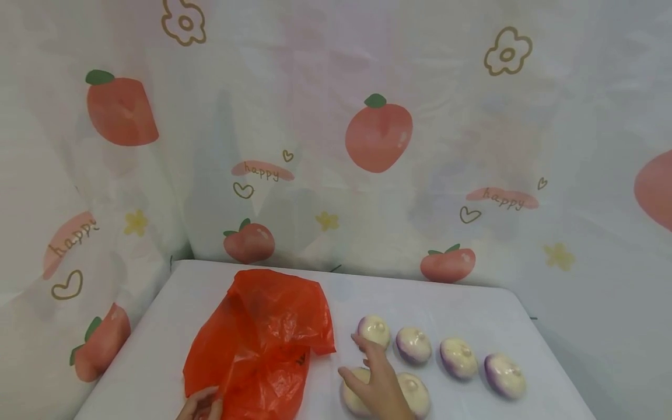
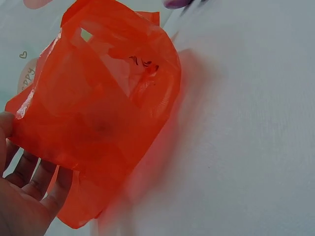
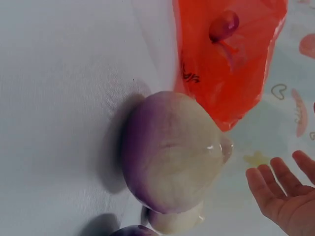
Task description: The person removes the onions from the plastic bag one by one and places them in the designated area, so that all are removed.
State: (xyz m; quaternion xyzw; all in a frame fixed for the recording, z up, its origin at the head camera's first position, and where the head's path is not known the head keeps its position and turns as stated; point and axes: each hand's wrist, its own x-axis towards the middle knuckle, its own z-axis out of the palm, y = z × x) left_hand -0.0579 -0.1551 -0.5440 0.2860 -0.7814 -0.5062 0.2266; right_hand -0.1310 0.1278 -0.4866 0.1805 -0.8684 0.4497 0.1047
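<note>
My left hand [image 1: 202, 403] pinches the near left edge of a crumpled red plastic bag [image 1: 257, 344]. In the left wrist view, the thumb lies at the rim of the bag [image 2: 98, 113] and the fingers are spread below it. My right hand [image 1: 380, 379] reaches over several purple-and-white turnips, thumb and fingers apart, holding nothing. One turnip [image 1: 374, 330] lies just beyond its fingertips; another [image 1: 353, 399] is partly hidden under the hand. Seen from the right wrist, a turnip [image 3: 172, 152] fills the middle, with the relaxed right hand [image 3: 290, 196] beside it.
More turnips stretch rightward in a row, the last one [image 1: 504, 375] toward the right side of the white table [image 1: 525, 326]. A patterned fabric backdrop [image 1: 315, 87] rises behind the table and along its left side. Through the red bag, a rounded purplish shape [image 3: 224, 27] shows.
</note>
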